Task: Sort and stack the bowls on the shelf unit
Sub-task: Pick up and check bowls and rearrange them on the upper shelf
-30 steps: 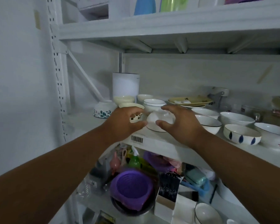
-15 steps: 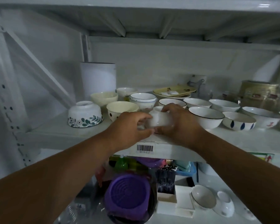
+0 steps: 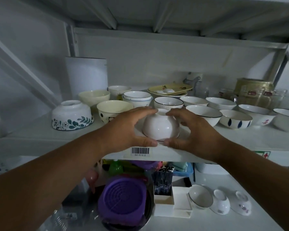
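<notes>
Left hand [image 3: 125, 130] cups my upturned white bowl [image 3: 160, 126] from its left side, thumb at the rim, fingers on the foot; right hand [image 3: 195, 130] grips it likewise from the right. It rests at the shelf [image 3: 40, 139] front edge, floral bowl [image 3: 72, 115] further left

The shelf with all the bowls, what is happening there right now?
A person is sorting bowls on the shelf. Both hands are around one upside-down white bowl at the front edge: the left hand on its left side, the right hand on its right. The bowl's rim appears to sit on the shelf. Other bowls stand loose behind it, mostly upright, and a floral bowl lies upside-down to the left.
</notes>
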